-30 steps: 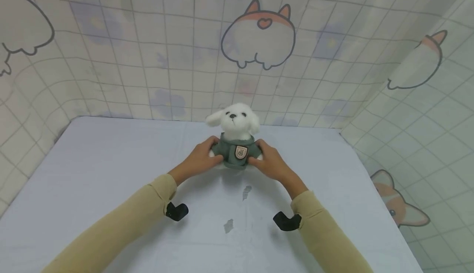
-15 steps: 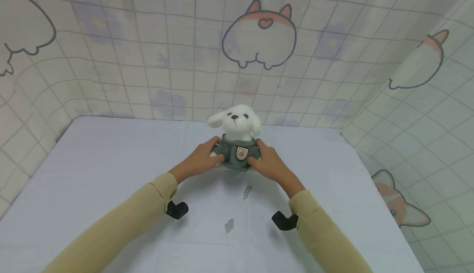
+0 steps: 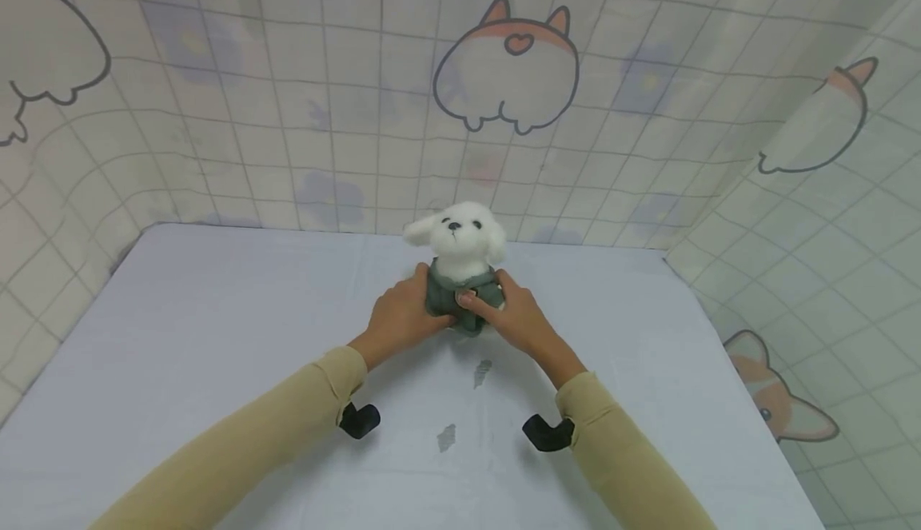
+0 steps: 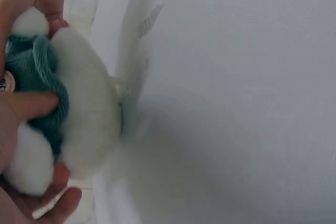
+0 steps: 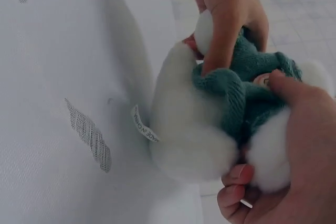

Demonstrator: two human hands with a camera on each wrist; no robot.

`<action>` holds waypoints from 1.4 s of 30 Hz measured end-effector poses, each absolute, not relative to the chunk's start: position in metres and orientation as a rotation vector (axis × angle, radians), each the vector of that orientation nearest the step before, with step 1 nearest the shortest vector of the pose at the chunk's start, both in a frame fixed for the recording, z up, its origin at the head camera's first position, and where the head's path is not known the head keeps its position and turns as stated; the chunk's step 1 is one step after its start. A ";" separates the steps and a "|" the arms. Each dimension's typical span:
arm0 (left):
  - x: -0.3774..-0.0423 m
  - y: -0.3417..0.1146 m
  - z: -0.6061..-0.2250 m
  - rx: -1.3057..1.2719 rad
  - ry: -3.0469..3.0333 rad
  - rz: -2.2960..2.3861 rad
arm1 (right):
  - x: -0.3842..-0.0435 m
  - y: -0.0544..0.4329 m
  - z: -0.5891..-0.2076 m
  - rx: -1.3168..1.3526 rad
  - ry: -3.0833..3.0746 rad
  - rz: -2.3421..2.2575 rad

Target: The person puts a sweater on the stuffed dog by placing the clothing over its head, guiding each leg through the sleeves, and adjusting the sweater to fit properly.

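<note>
A white plush dog [image 3: 460,234] in a green knitted sweater [image 3: 440,294] is held upright near the table's far edge, facing the head camera. My left hand [image 3: 404,312] grips one side of it. The left thumb [image 4: 37,104] presses into the sweater near its bunched hem, as the left wrist view shows. My right hand [image 3: 524,318] grips the other side, its thumb over the round badge [image 5: 262,80] on the chest. Below the sweater the white lower body [image 5: 184,129] is bare. A "MADE IN CHINA" tag [image 5: 143,125] sticks out from its bottom.
The white-covered table [image 3: 237,298] ends close behind the dog at a curtain [image 3: 345,130] with a grid and corgi print. Two grey patches [image 3: 446,437] mark the cover in front. A black wrist mount [image 3: 360,420] juts from each sleeve.
My left hand has shifted inward, its thumb now low on the sweater. My right thumb has moved up over the badge, and the sweater has bunched. The dog stays nearly in place.
</note>
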State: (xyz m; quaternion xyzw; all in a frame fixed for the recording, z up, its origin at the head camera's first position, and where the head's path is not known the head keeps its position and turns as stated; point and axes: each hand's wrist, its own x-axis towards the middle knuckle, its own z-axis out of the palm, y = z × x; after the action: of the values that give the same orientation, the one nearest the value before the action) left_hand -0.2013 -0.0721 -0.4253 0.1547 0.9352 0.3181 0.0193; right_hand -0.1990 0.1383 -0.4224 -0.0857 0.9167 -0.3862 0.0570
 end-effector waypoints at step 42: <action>-0.218 -0.105 -0.415 0.318 2.638 1.333 | -0.187 0.122 -0.413 -0.585 2.793 -1.250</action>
State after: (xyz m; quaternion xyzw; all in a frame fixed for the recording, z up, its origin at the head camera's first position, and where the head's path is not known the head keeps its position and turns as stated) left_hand -0.2181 -0.1054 -0.4149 0.1068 0.8842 0.4467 0.0845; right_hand -0.1872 0.1220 -0.4133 -0.1876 0.8964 -0.4013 0.0132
